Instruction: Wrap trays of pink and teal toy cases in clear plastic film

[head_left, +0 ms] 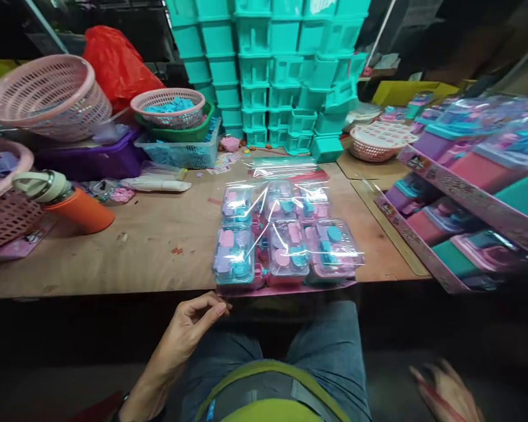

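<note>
At the table's front edge lies a pink tray (290, 289) of several small clear-lidded boxes (288, 253) with pink, lilac and teal pieces inside. Shiny clear plastic film (268, 205) covers them, and a faint sheet of it seems to hang below the edge. My left hand (192, 328) is at the tray's near left corner, thumb and forefinger pinched on what looks like the film's edge. Low on the right, away from the table, my right hand (449, 391) is smeared by motion. A reddish streak crosses it, and I cannot make out whether it holds anything.
Tall stacks of teal bins (255, 70) rise at the back. Pink baskets (44, 97), a purple tub (88, 155) and an orange bottle (81, 211) stand left. Stacked display trays (475, 205) of filled boxes lean in from the right.
</note>
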The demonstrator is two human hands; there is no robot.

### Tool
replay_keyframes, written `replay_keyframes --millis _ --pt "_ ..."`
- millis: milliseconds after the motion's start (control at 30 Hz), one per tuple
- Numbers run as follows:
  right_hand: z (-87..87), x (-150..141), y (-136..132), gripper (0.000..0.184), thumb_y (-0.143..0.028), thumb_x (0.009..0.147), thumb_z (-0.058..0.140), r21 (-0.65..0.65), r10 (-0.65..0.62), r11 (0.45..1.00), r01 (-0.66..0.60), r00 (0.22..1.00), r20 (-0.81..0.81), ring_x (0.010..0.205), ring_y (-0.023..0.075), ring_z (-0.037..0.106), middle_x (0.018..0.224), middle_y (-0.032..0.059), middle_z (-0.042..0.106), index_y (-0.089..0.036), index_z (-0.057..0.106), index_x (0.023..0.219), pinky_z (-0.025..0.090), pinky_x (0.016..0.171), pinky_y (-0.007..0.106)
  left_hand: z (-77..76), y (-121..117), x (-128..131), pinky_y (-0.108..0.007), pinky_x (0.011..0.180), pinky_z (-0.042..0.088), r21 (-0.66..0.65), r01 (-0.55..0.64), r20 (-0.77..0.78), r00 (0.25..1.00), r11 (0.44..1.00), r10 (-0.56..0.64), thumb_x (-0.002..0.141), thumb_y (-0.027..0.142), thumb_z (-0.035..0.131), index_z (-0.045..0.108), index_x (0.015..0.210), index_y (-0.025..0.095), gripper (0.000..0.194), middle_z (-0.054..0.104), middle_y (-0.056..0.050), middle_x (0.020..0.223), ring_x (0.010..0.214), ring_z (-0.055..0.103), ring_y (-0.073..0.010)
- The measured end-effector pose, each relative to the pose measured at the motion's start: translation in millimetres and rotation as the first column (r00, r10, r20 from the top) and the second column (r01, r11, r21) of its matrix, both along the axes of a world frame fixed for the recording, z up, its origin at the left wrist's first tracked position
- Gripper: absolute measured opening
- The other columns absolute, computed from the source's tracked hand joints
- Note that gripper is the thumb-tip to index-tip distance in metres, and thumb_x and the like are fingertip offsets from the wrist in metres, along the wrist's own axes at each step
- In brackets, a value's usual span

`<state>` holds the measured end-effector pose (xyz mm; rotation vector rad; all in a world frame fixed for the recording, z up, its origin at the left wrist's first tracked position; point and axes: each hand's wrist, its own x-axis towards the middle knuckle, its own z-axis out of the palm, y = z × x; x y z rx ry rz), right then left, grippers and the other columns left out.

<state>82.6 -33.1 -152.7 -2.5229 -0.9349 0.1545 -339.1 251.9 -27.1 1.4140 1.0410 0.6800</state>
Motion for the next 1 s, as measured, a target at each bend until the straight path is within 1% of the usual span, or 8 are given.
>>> replay_keyframes --millis 133,233,333,533,667,833,900,1000 --pt "34.1 -14.6 55.8 0.052 -0.066 0.084 0.047 0.052 -0.026 0.998 0.022 0.997 0.076 0.076 0.0302 0.072 0.119 0.0152 0.072 -0.024 0.075 0.095 0.055 0.060 0.044 -1.0 -1.4 2.3 -0.023 0.077 0.054 0.054 -0.037 -0.021 0.999 0.998 0.038 0.083 0.047 0.077 0.079 0.068 0.020 0.030 0.075 -0.005 0.077 0.081 0.071 -0.0195" --pt "55.9 -27.4 91.4 0.053 -0.070 0.080 0.060 0.327 0.132 0.943 -0.061 0.971 -0.198 0.078 0.0285 0.072 0.099 0.0135 0.078 -0.022 0.079 0.095 0.057 0.062 0.038 1.2 -2.9 6.2 -0.023 0.076 0.056 0.093 -0.061 -0.022 0.998 0.994 0.063 0.080 0.048 0.079 0.078 0.065 0.021 0.031 0.075 -0.005 0.075 0.078 0.071 -0.0198" --pt "71.0 -44.1 114.3 0.059 -0.075 0.085 0.060 0.532 0.258 0.843 0.083 0.805 -0.534 0.067 0.0234 0.069 0.082 0.0125 0.078 -0.021 0.083 0.091 0.057 0.060 0.034 2.1 -4.3 8.6 -0.023 0.074 0.056 0.106 -0.073 -0.034 0.996 0.992 0.077 0.079 0.049 0.080 0.079 0.067 0.021 0.030 0.076 -0.005 0.074 0.076 0.072 -0.0199" --pt "89.6 -75.7 127.3 0.071 -0.076 0.069 0.079 0.662 0.540 0.749 -0.021 0.598 -0.592 0.075 0.0237 0.072 0.095 0.0141 0.080 -0.021 0.076 0.114 0.060 0.067 0.033 3.7 -6.7 10.0 -0.024 0.071 0.056 0.146 -0.084 -0.061 0.994 0.986 0.094 0.079 0.049 0.079 0.079 0.067 0.021 0.031 0.077 -0.006 0.074 0.074 0.072 -0.0205" --pt "88.1 -92.1 130.1 0.089 -0.062 0.068 0.088 0.707 0.515 0.682 0.189 0.562 -0.647 0.084 0.0240 0.076 0.091 0.0083 0.080 -0.028 0.052 0.141 0.060 0.077 0.033 5.8 -7.2 11.0 -0.026 0.070 0.056 0.169 -0.076 -0.071 0.994 0.983 0.089 0.080 0.050 0.078 0.080 0.067 0.020 0.032 0.077 -0.007 0.074 0.073 0.072 -0.0212" --pt "84.5 -99.5 133.7 0.085 -0.095 0.068 0.057 0.716 0.567 0.608 0.344 0.443 -0.695 0.089 0.0297 0.077 0.088 0.0117 0.080 -0.025 0.070 0.115 0.061 0.081 0.040 0.7 -7.7 9.3 -0.025 0.070 0.056 0.172 -0.078 -0.048 0.995 0.982 0.087 0.083 0.049 0.076 0.081 0.071 0.020 0.031 0.077 -0.006 0.074 0.073 0.071 -0.0201" --pt "85.8 -95.5 124.8 0.074 -0.085 0.069 0.071 0.692 0.568 0.646 0.321 0.403 -0.717 0.079 0.0246 0.075 0.100 0.0121 0.079 -0.026 0.073 0.113 0.061 0.075 0.037 -1.6 -7.7 8.5 -0.025 0.071 0.056 0.172 -0.084 -0.036 0.995 0.981 0.092 0.084 0.049 0.075 0.082 0.073 0.021 0.031 0.077 -0.006 0.075 0.074 0.071 -0.0200" --pt "83.9 -77.9 96.1 0.084 -0.060 0.058 0.094 0.520 0.460 0.840 0.153 0.305 -0.834 0.052 0.0127 0.059 0.085 0.0054 0.075 -0.028 0.067 0.132 0.050 0.051 0.026 -0.8 -7.2 8.8 -0.026 0.072 0.057 0.159 -0.091 -0.041 0.994 0.983 0.099 0.083 0.050 0.076 0.082 0.072 0.020 0.032 0.077 -0.007 0.076 0.075 0.072 -0.0214"
